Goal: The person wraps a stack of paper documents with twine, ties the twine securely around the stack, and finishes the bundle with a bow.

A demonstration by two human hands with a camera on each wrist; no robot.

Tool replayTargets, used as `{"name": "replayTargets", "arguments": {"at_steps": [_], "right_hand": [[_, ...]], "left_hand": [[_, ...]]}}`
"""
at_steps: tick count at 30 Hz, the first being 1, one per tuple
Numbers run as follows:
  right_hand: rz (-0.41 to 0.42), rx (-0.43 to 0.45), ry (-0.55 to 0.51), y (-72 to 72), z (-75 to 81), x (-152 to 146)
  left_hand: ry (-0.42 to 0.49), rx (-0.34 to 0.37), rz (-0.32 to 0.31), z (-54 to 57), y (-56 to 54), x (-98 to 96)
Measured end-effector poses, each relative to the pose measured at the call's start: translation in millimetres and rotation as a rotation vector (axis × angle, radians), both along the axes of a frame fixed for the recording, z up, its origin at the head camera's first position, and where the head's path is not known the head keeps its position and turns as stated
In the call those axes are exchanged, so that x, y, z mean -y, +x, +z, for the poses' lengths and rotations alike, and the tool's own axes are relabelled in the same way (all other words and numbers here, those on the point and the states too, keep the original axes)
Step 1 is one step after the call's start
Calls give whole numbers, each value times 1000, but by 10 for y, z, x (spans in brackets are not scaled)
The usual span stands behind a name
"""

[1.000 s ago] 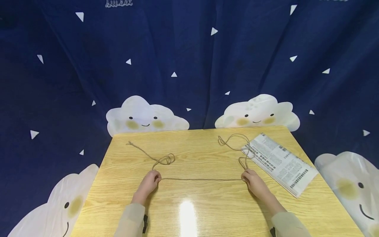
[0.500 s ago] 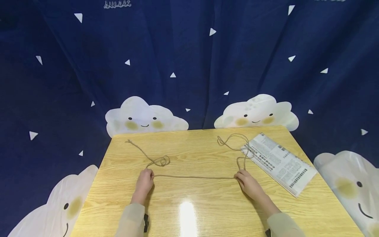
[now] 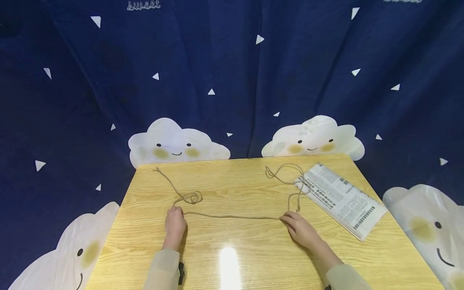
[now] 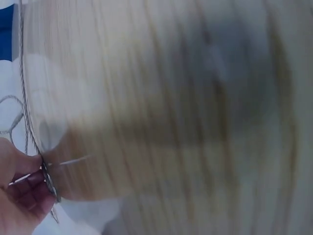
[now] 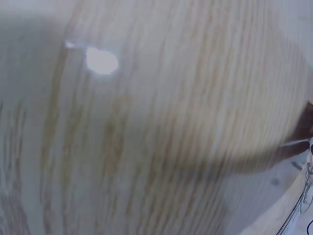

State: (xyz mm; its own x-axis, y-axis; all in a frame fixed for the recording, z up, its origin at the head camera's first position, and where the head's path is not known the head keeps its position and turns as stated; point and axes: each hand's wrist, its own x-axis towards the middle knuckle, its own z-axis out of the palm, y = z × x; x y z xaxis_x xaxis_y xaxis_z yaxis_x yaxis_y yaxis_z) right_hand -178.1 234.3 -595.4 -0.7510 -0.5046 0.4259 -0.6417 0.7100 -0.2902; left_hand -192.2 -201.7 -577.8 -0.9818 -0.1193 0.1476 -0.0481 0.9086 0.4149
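A thin brown string runs across the wooden table between the two hands, sagging slightly in the middle. The left hand pinches it on the left; past this hand the string forms small loops and a frayed free end. In the left wrist view, the thumb and curled fingers of the left hand hold the string. On the right, the right hand pinches the string with its fingertips. More loops lie beyond that hand. Only the fingertips of the right hand show at the edge of the right wrist view.
A folded newspaper lies slantwise at the right of the table, with part of the string's loops over its left corner. Behind the table hangs a dark blue curtain printed with white clouds and triangles.
Both hands have shifted left, pulling the string along with them. The stretch between them has slackened a little, and the left loops have moved left. The newspaper stays put.
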Motion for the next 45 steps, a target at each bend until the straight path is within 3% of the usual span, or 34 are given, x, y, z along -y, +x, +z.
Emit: {"name": "replayTargets", "arguments": {"at_steps": [2,6,9,13,17,22,26,31,38,45], "right_hand": [[5,12,-14,7,8,-30],[-78,20,-79,8,40,-169],[-222,27,-142,7,75,-346],[-411,49,-206,15,141,-643],[-542,78,-205,4,225,-982],[-635,194,-140,-38,338,-1401],[-667,299,-81,-72,416,-1673],[-681,352,-45,-81,442,-1919],[-686,386,-21,-30,354,-2176],[-705,413,-1,-10,351,-2298]], "left_hand": [[6,-41,11,1,1,-39],[59,-226,-3,-36,-36,-219],[101,-360,-81,-63,-78,-494],[118,-409,-256,-54,-55,-1025],[59,-372,-474,-32,26,-1601],[-126,-290,-761,26,82,-2224],[-259,-251,-915,71,74,-2579],[-360,-171,-988,109,32,-2853],[-459,-39,-1005,48,-8,-3169],[-504,68,-1023,108,8,-3486]]}}
